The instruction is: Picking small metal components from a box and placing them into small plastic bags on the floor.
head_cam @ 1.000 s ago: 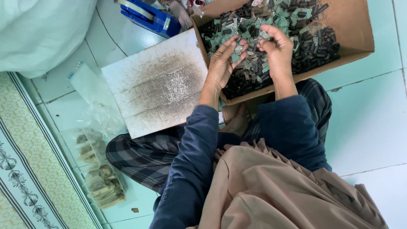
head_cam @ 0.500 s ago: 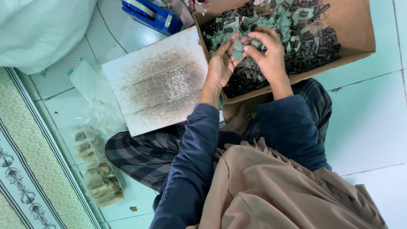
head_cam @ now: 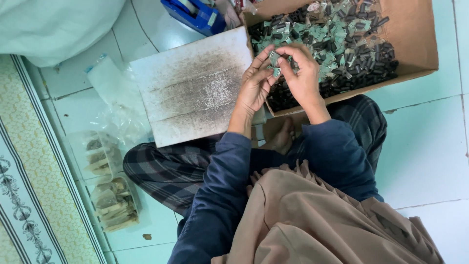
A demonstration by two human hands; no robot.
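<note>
My left hand [head_cam: 255,87] and my right hand [head_cam: 304,78] meet over the near left corner of a brown cardboard box [head_cam: 415,34]. Between their fingertips they pinch small green flat parts [head_cam: 274,60]. The left hand cups them from the side and the right hand's fingers close on them from above. The box holds a heap of several small black and green parts [head_cam: 342,39]. Both arms wear dark blue sleeves.
A white board stained with dark dust [head_cam: 195,88] lies left of the box. A blue tape dispenser [head_cam: 195,13] sits at the top. Clear plastic bags of packed parts [head_cam: 110,195] lie at the left by a patterned mat [head_cam: 24,195]. A white sack [head_cam: 49,24] fills the top left corner. The floor is pale tile [head_cam: 430,146].
My hands were spread over the heap in the box. They have drawn back toward me and come together, holding small green parts between the fingertips.
</note>
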